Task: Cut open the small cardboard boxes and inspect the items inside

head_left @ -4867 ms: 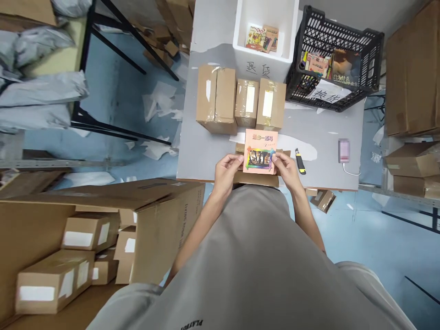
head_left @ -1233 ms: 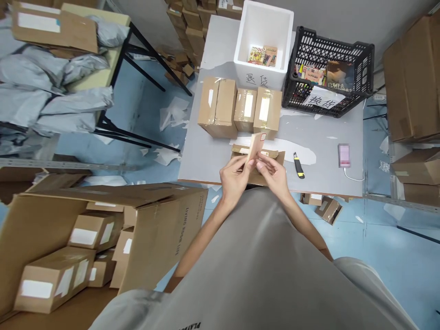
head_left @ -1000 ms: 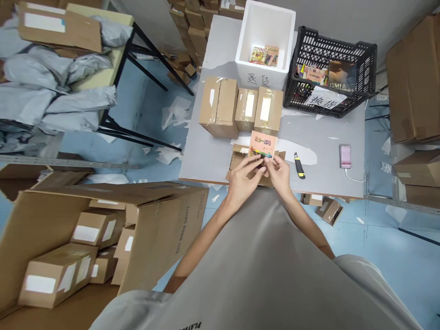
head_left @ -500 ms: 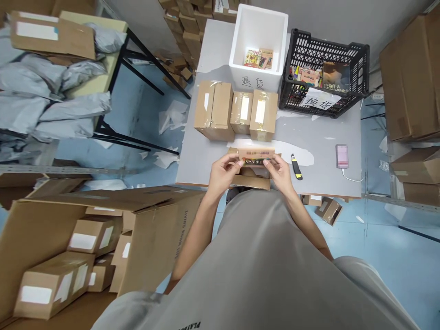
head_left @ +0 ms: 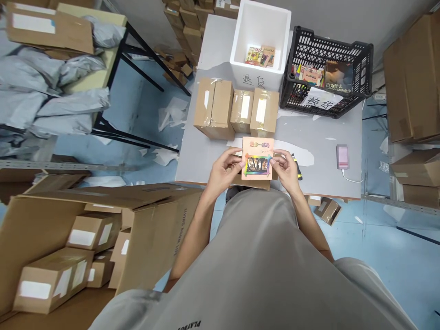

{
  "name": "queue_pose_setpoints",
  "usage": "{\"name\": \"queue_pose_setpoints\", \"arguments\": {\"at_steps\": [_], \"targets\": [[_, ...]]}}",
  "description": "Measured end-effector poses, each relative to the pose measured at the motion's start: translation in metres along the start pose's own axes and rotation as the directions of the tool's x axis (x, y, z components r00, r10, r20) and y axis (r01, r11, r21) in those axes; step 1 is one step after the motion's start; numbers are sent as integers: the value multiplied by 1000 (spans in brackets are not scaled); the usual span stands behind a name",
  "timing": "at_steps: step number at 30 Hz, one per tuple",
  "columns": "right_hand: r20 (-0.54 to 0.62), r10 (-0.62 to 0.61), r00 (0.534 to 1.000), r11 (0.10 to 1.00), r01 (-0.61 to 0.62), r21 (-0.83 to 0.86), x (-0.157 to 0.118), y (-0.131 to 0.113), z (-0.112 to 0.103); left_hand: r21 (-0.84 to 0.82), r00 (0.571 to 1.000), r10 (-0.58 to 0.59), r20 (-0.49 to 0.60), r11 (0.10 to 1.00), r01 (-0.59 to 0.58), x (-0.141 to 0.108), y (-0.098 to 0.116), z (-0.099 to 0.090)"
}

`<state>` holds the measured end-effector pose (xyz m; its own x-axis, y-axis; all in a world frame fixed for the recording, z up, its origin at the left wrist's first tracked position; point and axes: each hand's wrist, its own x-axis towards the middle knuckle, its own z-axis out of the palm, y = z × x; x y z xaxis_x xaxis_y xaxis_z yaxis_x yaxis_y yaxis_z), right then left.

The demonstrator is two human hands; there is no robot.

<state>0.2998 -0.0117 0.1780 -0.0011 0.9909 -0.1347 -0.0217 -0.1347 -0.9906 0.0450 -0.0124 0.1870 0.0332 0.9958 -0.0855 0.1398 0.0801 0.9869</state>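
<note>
A small pink book (head_left: 257,158) with a rainbow-framed picture on its cover faces up towards me. My left hand (head_left: 225,168) pinches its left edge, and my right hand (head_left: 284,169) grips the right edge. Under the book lies a cardboard box (head_left: 250,184), mostly hidden, with its near flap showing at the table's front edge. Just right of my right hand is a black and yellow box cutter (head_left: 297,167), partly covered by the fingers.
Three taped cartons (head_left: 215,110) stand behind the book on the grey table (head_left: 323,151). Farther back are a white foam box (head_left: 263,41) and a black crate (head_left: 325,73), both holding books. A phone (head_left: 342,157) lies right. A large carton (head_left: 161,224) of parcels stands left.
The book has tilted up, so its whole front cover now faces me. Both hands stay at its edges, and my right hand has shifted slightly right, over part of the box cutter.
</note>
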Motion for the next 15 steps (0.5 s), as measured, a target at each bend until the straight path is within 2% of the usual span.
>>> {"name": "queue_pose_setpoints", "arguments": {"at_steps": [5,11,15], "targets": [[20,38,999,999,-37,-20,-1,-7,-3,8,1000,3,27,1000,-3,-1,6,-3],[31,112,993,994,-112,16,-3,-11,4,-48,995,-95,-21,994,94,1,4,4],[78,117,990,993,-117,1,-6,-8,4,-48,998,-47,-49,998,44,1,6,4]]}}
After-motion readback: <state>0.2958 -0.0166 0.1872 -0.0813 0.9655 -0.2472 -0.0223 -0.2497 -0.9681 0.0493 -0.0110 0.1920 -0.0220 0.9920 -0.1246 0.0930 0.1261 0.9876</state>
